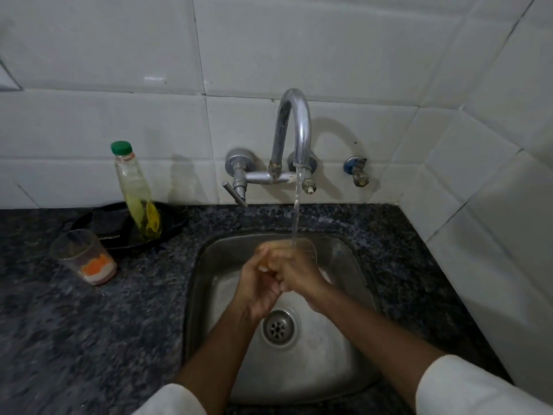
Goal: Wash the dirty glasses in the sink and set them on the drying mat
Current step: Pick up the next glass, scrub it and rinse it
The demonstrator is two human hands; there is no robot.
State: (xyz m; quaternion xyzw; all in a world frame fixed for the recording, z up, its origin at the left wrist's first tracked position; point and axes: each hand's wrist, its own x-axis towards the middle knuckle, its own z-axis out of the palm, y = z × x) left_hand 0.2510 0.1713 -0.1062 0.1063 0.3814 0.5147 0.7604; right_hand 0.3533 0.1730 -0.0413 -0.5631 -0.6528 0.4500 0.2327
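Steel sink [353, 348]: tap water [296, 217] falls onto a clear glass [309, 250], held tilted above the basin. Right hand [294, 271] grasps its near side; left hand [258, 283] clasps alongside. Second glass [82, 256], orange-printed, stands on the left counter [89, 339].

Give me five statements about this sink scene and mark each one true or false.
1. Water is running from the tap. True.
2. The glass on the counter is empty and clean. False: it has orange and white residue at the bottom.
3. Both hands, left hand and right hand, are together under the stream, over the sink. True.
4. The bottle has a red cap. False: its cap is green.
5. A plug covers the sink drain. False: the strainer is uncovered.
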